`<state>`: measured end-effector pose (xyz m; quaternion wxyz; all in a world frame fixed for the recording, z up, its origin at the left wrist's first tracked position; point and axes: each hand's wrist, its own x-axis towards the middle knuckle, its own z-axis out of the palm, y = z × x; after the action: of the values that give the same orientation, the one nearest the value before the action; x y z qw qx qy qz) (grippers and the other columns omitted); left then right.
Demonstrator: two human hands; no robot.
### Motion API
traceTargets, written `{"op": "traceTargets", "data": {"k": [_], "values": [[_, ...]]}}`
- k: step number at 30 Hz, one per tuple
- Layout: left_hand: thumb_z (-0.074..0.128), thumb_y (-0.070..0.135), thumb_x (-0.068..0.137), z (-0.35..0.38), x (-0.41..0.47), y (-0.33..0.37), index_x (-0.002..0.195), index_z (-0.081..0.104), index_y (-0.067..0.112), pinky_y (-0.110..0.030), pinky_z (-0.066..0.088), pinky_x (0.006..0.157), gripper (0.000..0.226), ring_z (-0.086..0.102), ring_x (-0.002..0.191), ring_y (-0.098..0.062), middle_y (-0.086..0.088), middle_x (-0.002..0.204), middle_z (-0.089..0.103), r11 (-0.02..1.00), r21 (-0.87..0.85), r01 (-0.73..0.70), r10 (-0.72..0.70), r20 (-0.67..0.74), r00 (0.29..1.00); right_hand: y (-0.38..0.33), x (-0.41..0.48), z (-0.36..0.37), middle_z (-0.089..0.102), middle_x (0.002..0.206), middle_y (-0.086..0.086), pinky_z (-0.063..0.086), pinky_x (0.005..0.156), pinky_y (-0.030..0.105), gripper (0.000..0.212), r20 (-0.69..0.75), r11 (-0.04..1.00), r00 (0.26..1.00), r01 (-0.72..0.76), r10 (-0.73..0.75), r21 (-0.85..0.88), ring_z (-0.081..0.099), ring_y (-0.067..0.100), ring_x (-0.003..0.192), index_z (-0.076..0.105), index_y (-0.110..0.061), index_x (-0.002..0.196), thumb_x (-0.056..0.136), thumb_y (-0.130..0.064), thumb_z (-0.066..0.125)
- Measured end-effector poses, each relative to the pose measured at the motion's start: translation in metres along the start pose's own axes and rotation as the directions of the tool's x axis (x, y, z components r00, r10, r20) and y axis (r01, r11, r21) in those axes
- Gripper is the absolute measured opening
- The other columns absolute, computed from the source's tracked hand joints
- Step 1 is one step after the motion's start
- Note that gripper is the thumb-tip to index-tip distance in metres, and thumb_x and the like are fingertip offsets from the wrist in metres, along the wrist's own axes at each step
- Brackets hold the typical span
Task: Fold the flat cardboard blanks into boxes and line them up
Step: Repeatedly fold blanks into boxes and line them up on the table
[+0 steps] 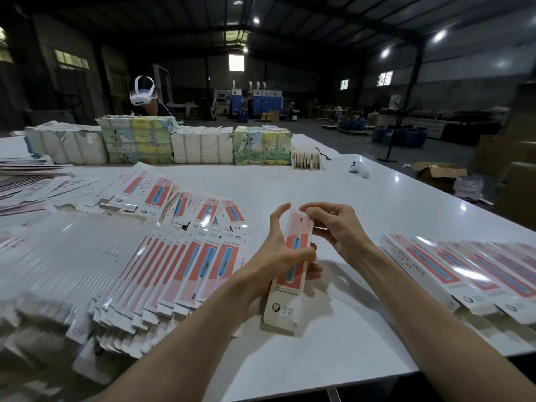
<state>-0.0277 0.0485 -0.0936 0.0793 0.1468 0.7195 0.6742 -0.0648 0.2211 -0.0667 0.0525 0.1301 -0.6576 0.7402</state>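
Left hand (278, 250) grips the toothbrush box (285, 309) mid-length above the counter (319, 184), steadying it. Right hand (336, 227) pinches its far flap, apparently for tucking. Flat blanks (174, 265) are stacked left, finished boxes (464, 271) lined up right.

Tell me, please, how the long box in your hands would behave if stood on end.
Long and narrow, the box would probably tip. Thin card suggests light and easily dented. Its glossy face may slide on the table.

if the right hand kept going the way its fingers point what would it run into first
The right hand points its fingertips left, pinching the far end of the box, so that flap comes first. Just beyond stand the left hand's raised fingers, though depth there is unclear.
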Motion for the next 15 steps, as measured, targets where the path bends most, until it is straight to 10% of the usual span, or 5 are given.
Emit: {"op": "traceTargets", "data": {"k": [15], "values": [[0.083, 0.011, 0.085, -0.005, 0.000, 0.001, 0.140, 0.029, 0.054, -0.020, 0.059, 0.056, 0.088, 0.078, 0.074, -0.011, -0.009, 0.106, 0.065, 0.998, -0.026, -0.056, 0.051, -0.154, 0.987, 0.010, -0.004, 0.011, 0.079, 0.112, 0.009, 0.064, 0.089, 0.037, 0.023, 0.127, 0.990, 0.988, 0.097, -0.083, -0.106, 0.077, 0.029, 0.105, 0.075, -0.013, 0.119, 0.099, -0.022, 0.075]]}}
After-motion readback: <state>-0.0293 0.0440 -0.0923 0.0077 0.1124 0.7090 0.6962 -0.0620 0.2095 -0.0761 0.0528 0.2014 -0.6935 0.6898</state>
